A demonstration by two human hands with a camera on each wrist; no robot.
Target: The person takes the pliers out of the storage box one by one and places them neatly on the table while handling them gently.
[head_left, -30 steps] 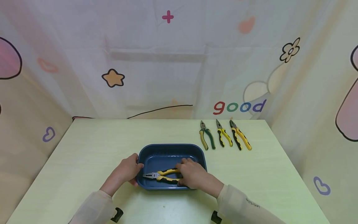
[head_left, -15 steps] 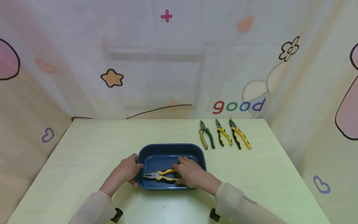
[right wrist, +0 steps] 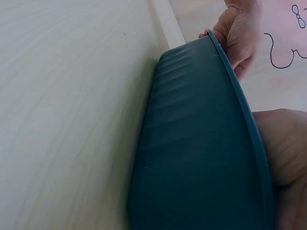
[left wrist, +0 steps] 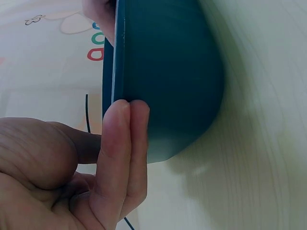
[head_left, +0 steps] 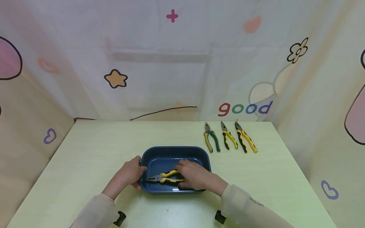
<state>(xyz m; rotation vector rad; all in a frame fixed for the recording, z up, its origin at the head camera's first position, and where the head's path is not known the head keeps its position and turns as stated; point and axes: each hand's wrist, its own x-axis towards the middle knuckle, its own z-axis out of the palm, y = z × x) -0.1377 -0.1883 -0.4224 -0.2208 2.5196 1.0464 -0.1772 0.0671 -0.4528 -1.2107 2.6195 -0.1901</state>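
A dark blue rectangular tray (head_left: 162, 165) sits on the table in front of me. My left hand (head_left: 129, 172) grips its left end, thumb over the rim and fingers along the outer wall (left wrist: 136, 143). Inside the tray, a pair of combination pliers (head_left: 163, 180) with yellow and black handles points its metal nose to the left. My right hand (head_left: 195, 174) reaches in from the right and grips the handle ends, which it covers. In the right wrist view the tray's side wall (right wrist: 192, 143) hides the pliers and most of that hand.
Three more pliers lie in a row at the back right of the pale table (head_left: 94, 152): a green-handled pair (head_left: 211, 139), a yellow-and-black long-nosed pair (head_left: 229, 136) and a larger yellow-and-black pair (head_left: 246, 139). A printed curtain (head_left: 159, 79) hangs behind.
The pliers' handles have risen slightly off the tray floor under my right hand, and a bright glint shows below them. My left hand and the tray have stayed put.
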